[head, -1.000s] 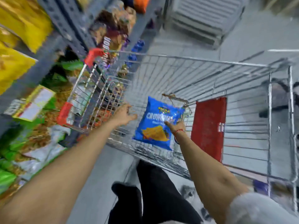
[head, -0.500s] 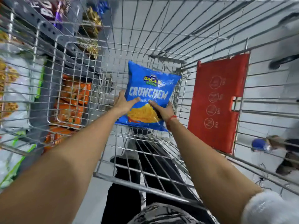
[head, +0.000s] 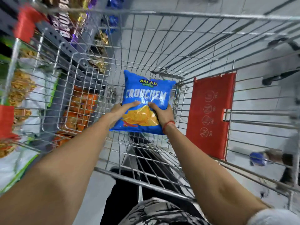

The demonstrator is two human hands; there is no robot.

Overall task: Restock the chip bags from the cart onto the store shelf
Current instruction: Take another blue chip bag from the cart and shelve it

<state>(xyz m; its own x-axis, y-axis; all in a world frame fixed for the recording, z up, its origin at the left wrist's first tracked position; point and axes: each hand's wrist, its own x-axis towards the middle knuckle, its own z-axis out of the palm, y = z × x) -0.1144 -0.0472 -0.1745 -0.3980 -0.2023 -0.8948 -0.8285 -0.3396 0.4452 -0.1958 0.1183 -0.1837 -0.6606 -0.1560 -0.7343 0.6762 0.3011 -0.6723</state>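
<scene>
The blue chip bag sat deep in the wire cart. My left hand and right hand pinched its lower half from either side. I judged a gentle lift best, then a swing toward the shelf at ten o'clock.

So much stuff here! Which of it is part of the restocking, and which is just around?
Part of the job:
- blue chip bag, held by both hands
- left hand
- right hand
- cart
- shelf on the left

Just around:
- red panel on the cart's side
- orange packets
- chocolate packs
</scene>
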